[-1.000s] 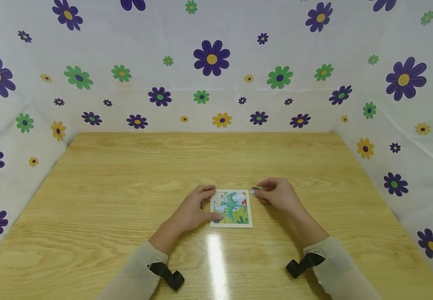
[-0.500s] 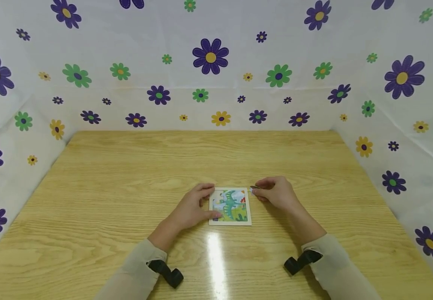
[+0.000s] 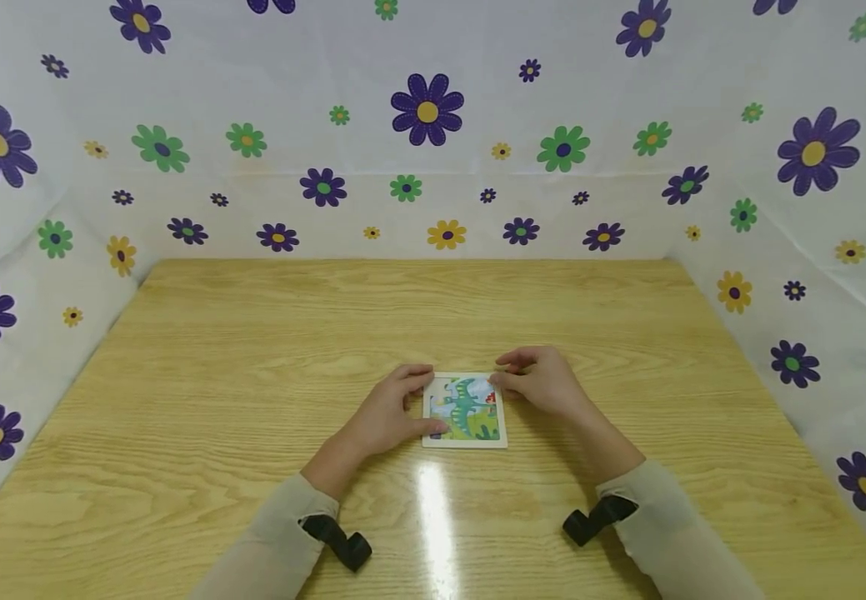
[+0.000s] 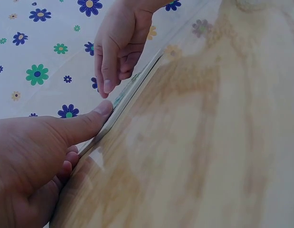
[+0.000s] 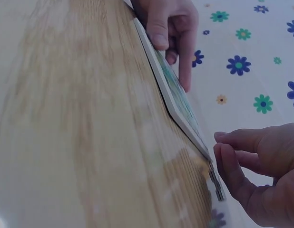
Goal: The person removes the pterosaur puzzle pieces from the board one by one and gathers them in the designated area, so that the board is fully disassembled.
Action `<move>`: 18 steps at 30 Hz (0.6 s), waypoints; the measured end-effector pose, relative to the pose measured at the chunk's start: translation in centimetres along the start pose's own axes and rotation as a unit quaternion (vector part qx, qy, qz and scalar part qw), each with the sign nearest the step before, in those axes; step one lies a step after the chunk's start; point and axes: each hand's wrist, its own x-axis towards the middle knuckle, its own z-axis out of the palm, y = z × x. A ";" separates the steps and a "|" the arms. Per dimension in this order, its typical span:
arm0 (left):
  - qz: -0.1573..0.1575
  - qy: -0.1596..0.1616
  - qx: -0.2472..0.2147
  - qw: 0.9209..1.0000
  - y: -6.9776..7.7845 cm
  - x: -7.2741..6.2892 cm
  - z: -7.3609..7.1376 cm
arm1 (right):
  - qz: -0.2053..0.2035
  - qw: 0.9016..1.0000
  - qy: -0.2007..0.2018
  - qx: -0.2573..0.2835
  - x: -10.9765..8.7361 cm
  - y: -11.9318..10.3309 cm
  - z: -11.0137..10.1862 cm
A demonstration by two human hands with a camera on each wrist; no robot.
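Gripping one framed dinosaur puzzle (image 3: 468, 407) by its left edge: left hand (image 3: 387, 418). Right hand (image 3: 545, 383) is narrow at the far-right corner, can't tell if it's pinching anything. Puzzle's on one wooden table (image 3: 290, 321), far edge well off, loads of room. Two black wrist straps (image 3: 337, 542).

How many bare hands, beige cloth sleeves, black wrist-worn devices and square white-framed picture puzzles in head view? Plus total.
Bare hands (left hand, right hand): 2
Beige cloth sleeves: 2
Black wrist-worn devices: 2
Square white-framed picture puzzle: 1
Total: 7
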 end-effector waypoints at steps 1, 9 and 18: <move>0.000 0.000 -0.001 1.000 0.0 0.0 0.0 | -0.005 1.000 -0.003 -0.007 0.1 -0.2 0.2; -0.003 -0.009 -0.002 1.000 0.3 0.2 -0.1 | -0.039 0.998 -0.039 -0.040 0.6 -1.6 2.0; -0.003 -0.009 -0.005 1.000 0.1 -0.1 -0.3 | -0.082 0.988 -0.083 -0.104 0.6 -3.0 4.0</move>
